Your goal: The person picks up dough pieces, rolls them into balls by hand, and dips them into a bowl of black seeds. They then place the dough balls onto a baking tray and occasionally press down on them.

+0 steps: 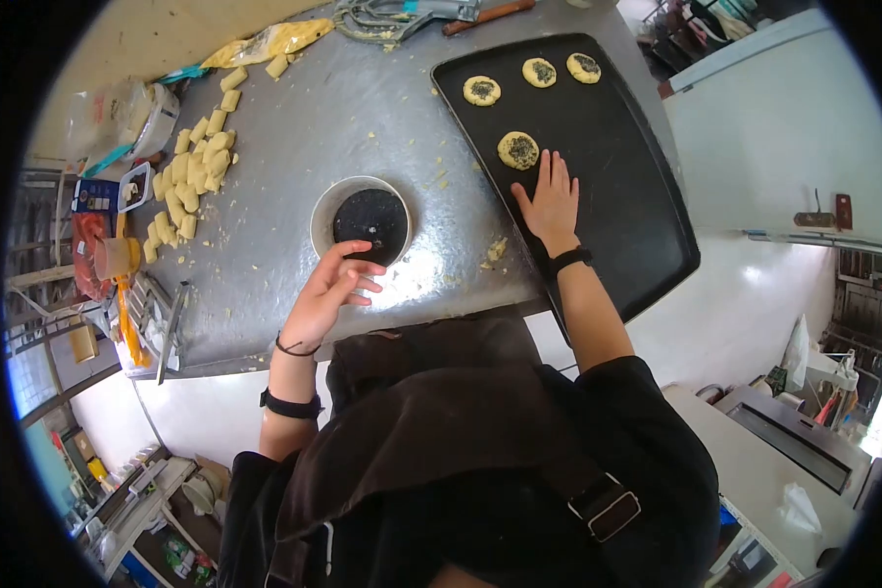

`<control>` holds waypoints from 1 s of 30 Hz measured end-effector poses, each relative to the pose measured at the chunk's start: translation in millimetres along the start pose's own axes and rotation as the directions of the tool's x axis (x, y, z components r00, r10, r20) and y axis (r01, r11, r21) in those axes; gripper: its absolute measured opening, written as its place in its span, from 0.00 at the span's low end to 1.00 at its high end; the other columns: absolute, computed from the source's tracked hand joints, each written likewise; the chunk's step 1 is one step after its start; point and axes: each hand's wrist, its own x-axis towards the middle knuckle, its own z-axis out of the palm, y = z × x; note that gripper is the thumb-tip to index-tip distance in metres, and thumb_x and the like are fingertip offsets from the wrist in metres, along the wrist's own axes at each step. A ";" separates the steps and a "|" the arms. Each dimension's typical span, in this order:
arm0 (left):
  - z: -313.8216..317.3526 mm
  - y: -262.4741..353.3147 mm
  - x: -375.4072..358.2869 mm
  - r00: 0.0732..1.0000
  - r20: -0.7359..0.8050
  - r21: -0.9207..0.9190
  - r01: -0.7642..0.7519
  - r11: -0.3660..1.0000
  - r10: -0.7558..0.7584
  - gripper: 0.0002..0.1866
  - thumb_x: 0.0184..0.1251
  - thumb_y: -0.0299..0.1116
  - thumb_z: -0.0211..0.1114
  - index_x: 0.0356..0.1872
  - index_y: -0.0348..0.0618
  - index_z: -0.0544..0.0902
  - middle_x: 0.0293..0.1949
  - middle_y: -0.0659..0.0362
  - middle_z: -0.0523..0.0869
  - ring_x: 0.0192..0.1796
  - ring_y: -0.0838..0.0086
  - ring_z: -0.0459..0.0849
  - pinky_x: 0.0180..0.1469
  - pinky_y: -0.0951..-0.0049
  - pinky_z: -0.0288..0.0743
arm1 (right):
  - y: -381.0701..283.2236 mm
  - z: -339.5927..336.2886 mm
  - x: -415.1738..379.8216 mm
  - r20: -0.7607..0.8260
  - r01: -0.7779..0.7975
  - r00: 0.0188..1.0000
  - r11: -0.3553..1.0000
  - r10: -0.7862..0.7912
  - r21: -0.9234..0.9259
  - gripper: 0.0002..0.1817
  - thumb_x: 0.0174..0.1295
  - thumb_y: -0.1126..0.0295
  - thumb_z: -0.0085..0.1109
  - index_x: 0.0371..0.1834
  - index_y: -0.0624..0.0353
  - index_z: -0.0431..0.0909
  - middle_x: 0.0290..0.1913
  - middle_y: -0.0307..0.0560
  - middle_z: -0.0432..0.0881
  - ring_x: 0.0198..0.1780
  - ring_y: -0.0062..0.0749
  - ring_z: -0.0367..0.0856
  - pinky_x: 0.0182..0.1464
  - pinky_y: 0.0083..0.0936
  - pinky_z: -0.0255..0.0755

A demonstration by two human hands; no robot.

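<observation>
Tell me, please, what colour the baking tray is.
The baking tray is black, as the head view shows.

The left hand [333,286] hides part of the bowl [318,218]; the right hand [556,206], part of the tray [612,171].

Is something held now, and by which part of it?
Nothing seems held: the left hand is loosely open at the bowl; the right hand is spread beside a dough round.

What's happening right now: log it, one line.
left hand: open, at bowl | right hand: open, beside topped dough round | tray: four such rounds | table: plain dough pieces
</observation>
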 end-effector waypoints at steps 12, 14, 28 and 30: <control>-84.1 -29.0 -35.5 0.974 -0.225 -0.101 -0.015 0.995 -0.008 0.19 0.75 0.41 0.51 0.62 0.46 0.70 0.48 0.56 0.82 0.46 0.75 0.81 0.49 0.74 0.74 | 77.0 -23.4 -17.8 0.373 -0.507 0.844 0.802 0.386 0.317 0.41 0.37 0.52 0.80 0.50 0.65 0.71 0.42 0.51 0.75 0.42 0.35 0.75 0.46 0.29 0.72; -99.0 -31.2 -43.1 0.968 -0.251 -0.107 -0.020 0.994 -0.007 0.19 0.75 0.42 0.52 0.61 0.46 0.71 0.47 0.57 0.83 0.45 0.75 0.81 0.49 0.75 0.74 | 78.8 -18.5 -20.2 0.385 -0.514 0.833 0.813 0.396 0.275 0.42 0.34 0.52 0.81 0.49 0.65 0.70 0.42 0.51 0.75 0.43 0.36 0.75 0.47 0.29 0.72; -320.0 -123.3 -74.2 0.602 -0.740 0.370 -0.011 0.929 0.302 0.20 0.65 0.37 0.63 0.54 0.40 0.75 0.46 0.54 0.83 0.49 0.68 0.81 0.52 0.70 0.73 | 66.7 -38.5 -30.1 0.109 -0.417 0.897 0.742 0.428 0.525 0.31 0.54 0.64 0.72 0.59 0.60 0.68 0.45 0.43 0.72 0.44 0.25 0.69 0.47 0.24 0.68; -363.9 -123.1 -67.3 0.424 -0.767 0.599 0.201 0.775 0.482 0.25 0.60 0.39 0.68 0.55 0.39 0.74 0.49 0.50 0.82 0.51 0.61 0.80 0.55 0.65 0.72 | 19.5 -58.4 -37.0 0.065 -0.386 0.900 0.721 0.430 0.575 0.29 0.55 0.67 0.70 0.59 0.59 0.69 0.48 0.43 0.71 0.46 0.25 0.68 0.49 0.23 0.66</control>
